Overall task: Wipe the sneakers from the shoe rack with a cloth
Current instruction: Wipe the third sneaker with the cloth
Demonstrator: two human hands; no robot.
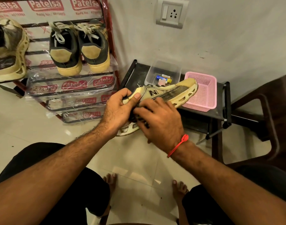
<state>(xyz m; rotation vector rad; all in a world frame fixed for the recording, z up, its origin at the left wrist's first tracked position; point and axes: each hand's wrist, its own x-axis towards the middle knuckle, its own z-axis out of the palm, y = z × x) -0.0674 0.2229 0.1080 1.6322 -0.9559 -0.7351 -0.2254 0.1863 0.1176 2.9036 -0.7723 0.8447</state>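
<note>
I see my left hand [118, 109] gripping the heel of a beige mesh sneaker [169, 93], my right hand [160, 122] laid on its side, toe pointing right. Behind it, on a low black shelf [220, 111], a clear plastic tub [163, 70] sits left of a pink perforated basket [203, 91]. At left stands a red metal shoe rack [109, 38], carrying a pair of dark suede sneakers [79, 47].

tan/grey sneaker [169, 93] w/ "N" logo | held tilted, toe up-right over pink basket | dark cloth [139, 116] under it, mostly hidden | dark pair [79, 47] on rack [109, 38], heels out
</note>
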